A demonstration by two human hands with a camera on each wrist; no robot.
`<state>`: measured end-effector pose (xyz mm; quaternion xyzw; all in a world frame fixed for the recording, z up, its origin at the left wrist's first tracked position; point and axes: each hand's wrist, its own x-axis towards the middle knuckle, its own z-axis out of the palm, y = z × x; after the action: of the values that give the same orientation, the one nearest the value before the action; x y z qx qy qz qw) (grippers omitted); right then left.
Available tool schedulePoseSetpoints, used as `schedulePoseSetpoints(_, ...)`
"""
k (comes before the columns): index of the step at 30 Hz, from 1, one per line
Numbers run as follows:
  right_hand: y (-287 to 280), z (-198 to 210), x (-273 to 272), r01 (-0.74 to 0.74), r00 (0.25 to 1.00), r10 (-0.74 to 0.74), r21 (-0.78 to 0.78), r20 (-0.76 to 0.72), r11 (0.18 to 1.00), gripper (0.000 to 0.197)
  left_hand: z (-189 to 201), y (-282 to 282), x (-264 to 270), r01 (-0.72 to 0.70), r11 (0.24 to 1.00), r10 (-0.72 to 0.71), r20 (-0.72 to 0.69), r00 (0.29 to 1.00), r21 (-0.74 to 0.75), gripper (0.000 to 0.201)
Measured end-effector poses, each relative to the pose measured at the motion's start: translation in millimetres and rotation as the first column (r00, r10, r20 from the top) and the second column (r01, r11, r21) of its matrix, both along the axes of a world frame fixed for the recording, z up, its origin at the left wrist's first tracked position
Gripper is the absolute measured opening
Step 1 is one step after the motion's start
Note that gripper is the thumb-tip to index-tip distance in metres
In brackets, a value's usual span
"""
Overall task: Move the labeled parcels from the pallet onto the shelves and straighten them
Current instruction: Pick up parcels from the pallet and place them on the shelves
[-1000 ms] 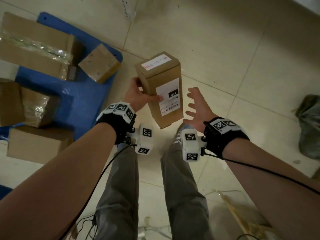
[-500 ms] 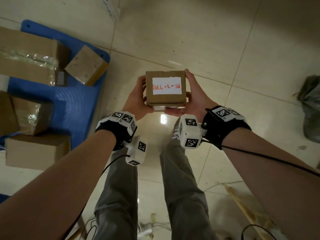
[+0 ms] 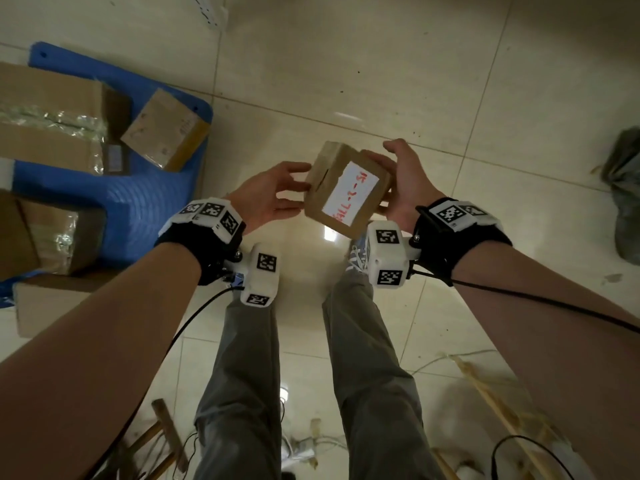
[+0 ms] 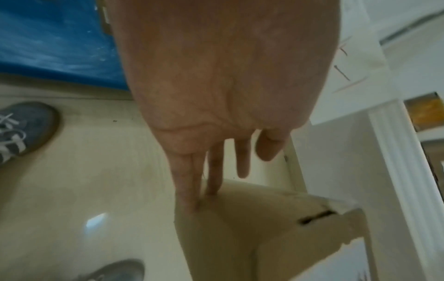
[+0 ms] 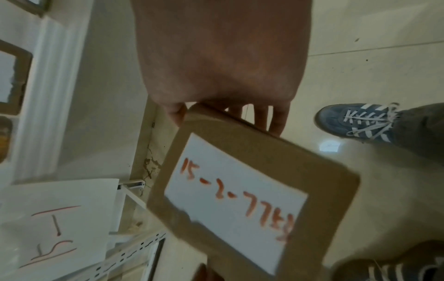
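A small brown cardboard parcel (image 3: pixel 346 194) with a white label in red handwriting hangs over the floor in front of my legs, tilted with the label facing up. My right hand (image 3: pixel 398 178) grips it from the right, thumb on the far edge and fingers under it. My left hand (image 3: pixel 294 188) is at its left side, and its straight fingers (image 4: pixel 192 182) touch the parcel's (image 4: pixel 240 228) edge. The right wrist view shows the label (image 5: pixel 235 199) close up, with my right fingers (image 5: pixel 273 117) curled over the parcel's far edge.
A blue pallet (image 3: pixel 114 206) on the left carries several cardboard boxes, one small box (image 3: pixel 166 129) tilted at its corner. A dark bag (image 3: pixel 627 202) lies at the right. Sticks and cables litter the floor near my feet. A white shelf post (image 4: pixel 396 152) and a paper sign (image 5: pixel 60 228) stand close.
The parcel went from my left hand alone to both hands, label up, and has now turned and tilted. My right hand took hold; my left fingers straightened against its side.
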<state>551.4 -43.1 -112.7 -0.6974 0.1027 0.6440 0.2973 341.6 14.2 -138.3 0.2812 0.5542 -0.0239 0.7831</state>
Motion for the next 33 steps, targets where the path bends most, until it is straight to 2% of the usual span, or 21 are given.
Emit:
schedulePoseSetpoints(1,0.5,-3.4,1.1,0.021,1.0,-0.021,0.028,0.002,0.999,0.037,1.7,1.5,2.5,-0.039,0.997,0.038,-0.014,0.999,-0.066,0.033)
schedulePoseSetpoints(3,3.5,-7.4,0.2,-0.006,1.0,0.007,0.079,-0.002,0.997,0.037,4.6,3.2,7.8,-0.054,0.987,0.051,-0.024,0.998,-0.152,0.053)
schedulePoseSetpoints(6,11.1,-7.6,-5.7,-0.178,0.983,0.171,0.099,0.071,0.979,0.035,3.2,1.5,16.6,-0.071,0.971,0.07,-0.012,0.997,-0.228,0.075)
schedulePoseSetpoints(9,14.3,-9.6,-6.4,-0.29,0.949,0.274,0.092,0.156,0.953,0.03,1.8,-2.4,22.1,-0.068,0.96,0.072,0.005,0.997,-0.27,0.076)
schedulePoseSetpoints(11,12.5,-11.5,-5.2,-0.315,0.936,0.296,0.081,0.188,0.945,0.032,1.5,-7.2,23.1,-0.123,0.948,0.124,-0.014,0.992,-0.292,0.07)
schedulePoseSetpoints(13,10.3,-11.6,-6.6,-0.308,0.935,0.292,0.054,0.199,0.95,0.044,0.5,-13.4,23.4,-0.164,0.941,0.169,-0.01,0.986,-0.296,0.066)
schedulePoseSetpoints(15,8.5,-15.2,-6.7,-0.308,0.927,0.307,-0.032,0.215,0.951,0.076,-1.7,-20.3,24.2,-0.208,0.926,0.221,0.005,0.975,-0.315,0.065)
schedulePoseSetpoints(16,7.2,-18.1,-5.2,-0.295,0.927,0.303,-0.068,0.222,0.953,0.086,-2.9,-23.6,24.8,-0.242,0.909,0.259,0.006,0.966,-0.339,0.065)
schedulePoseSetpoints(17,6.5,-18.8,-3.6,-0.256,0.94,0.271,-0.097,0.205,0.962,0.083,-4.2,-26.4,25.4,-0.28,0.89,0.3,-0.001,0.954,-0.36,0.066)
schedulePoseSetpoints(20,1.5,-18.4,1.0,-0.079,0.994,0.088,-0.129,0.064,0.989,0.048,-8.6,-31.8,29.9,-0.37,0.847,0.398,-0.006,0.917,-0.383,0.066)
schedulePoseSetpoints(22,-2.9,-17.4,3.9,-0.025,0.999,0.019,-0.133,-0.046,0.991,0.03,-7.3,-32.9,35.0,-0.388,0.829,0.422,-0.004,0.907,-0.402,0.062)
schedulePoseSetpoints(24,-6.5,-17.2,7.4,0.004,0.994,-0.022,-0.163,-0.107,0.987,0.028,-4.6,-33.0,39.1,-0.387,0.826,0.418,-0.015,0.908,-0.41,0.063)
schedulePoseSetpoints(31,-7.9,-4.4,19.0,0.026,0.997,-0.035,-0.127,-0.071,0.992,0.024,18.2,-20.8,48.4,-0.333,0.875,0.329,-0.073,0.942,-0.351,0.066)
schedulePoseSetpoints(33,-6.7,13.8,21.1,0.004,0.997,-0.012,-0.091,-0.08,0.996,0.02,39.2,-12.4,56.6,-0.315,0.896,0.291,-0.121,0.949,-0.313,0.079)
